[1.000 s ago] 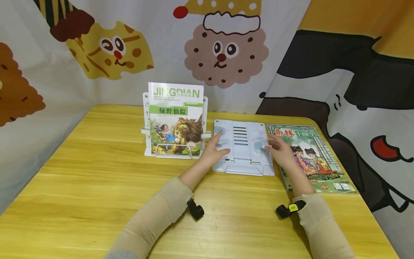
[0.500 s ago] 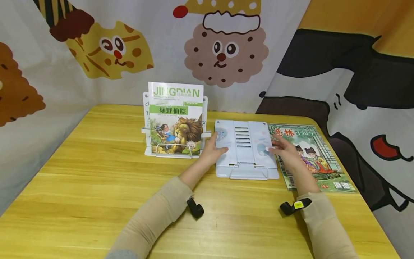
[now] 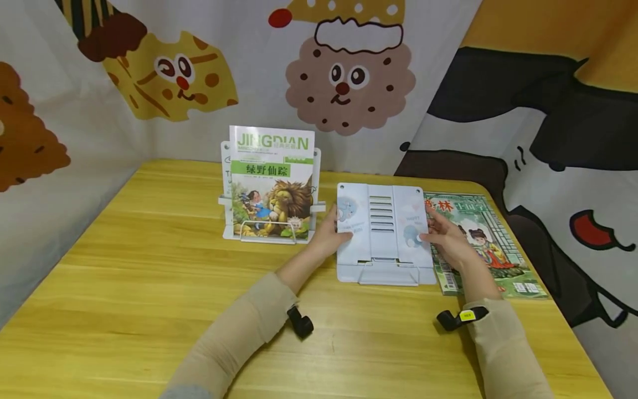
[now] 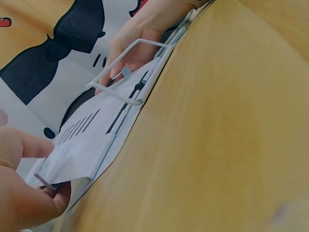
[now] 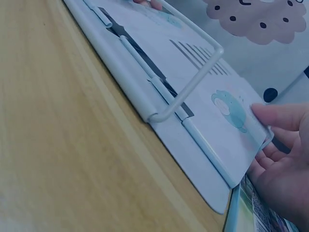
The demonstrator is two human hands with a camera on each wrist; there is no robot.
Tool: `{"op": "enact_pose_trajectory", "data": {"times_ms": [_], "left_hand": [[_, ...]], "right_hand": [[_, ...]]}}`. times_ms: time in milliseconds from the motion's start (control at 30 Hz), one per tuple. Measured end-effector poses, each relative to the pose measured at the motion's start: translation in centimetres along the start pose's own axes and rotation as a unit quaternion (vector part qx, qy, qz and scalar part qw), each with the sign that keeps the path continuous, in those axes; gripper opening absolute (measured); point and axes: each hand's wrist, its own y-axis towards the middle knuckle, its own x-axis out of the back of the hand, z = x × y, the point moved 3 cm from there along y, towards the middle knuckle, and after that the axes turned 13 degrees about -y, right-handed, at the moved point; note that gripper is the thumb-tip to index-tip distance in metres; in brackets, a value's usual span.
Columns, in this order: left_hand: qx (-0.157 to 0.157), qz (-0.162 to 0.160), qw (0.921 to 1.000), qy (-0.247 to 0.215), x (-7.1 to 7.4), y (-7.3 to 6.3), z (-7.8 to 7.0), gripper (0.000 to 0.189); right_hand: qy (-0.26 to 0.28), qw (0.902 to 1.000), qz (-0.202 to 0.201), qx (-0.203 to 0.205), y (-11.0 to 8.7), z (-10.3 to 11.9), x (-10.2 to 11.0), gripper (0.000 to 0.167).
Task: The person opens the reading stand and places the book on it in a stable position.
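Note:
A pale white book stand with slots, printed animals and a wire page holder lies at the middle right of the table. Its slotted panel is tilted up from the base plate, as both wrist views show. On its left edge, my left hand pinches the panel, thumb on top and fingers curled beneath. My right hand grips the opposite edge the same way, its thumb beside a blue printed elephant.
Left of it, a second white stand holds an upright storybook with a lion cover. A green magazine lies at the right, partly behind my right hand. A cartoon-print curtain hangs behind the yellow wooden table.
The book stand has shifted right and towards me, and its panel looks raised more steeply. My right hand has moved right with it; the left hand keeps hold at the left edge.

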Motion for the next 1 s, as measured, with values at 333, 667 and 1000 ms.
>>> {"op": "enact_pose_trajectory", "data": {"times_ms": [333,667,1000], "left_hand": [[-0.01,0.012,0.9997,-0.017,-0.3,-0.6,-1.1,0.097],[-0.052,0.023,0.9982,-0.016,0.3,-0.6,-2.1,0.096],[-0.159,0.049,0.9856,0.031,1.8,-1.3,-4.7,0.091]], "right_hand": [[0.018,0.9984,0.01,0.052,-0.6,0.1,0.6,0.087],[-0.036,0.9951,-0.008,0.092,-1.0,1.8,0.5,0.093],[-0.173,0.9738,-0.105,0.103,-1.6,4.3,-0.1,0.096]]}}
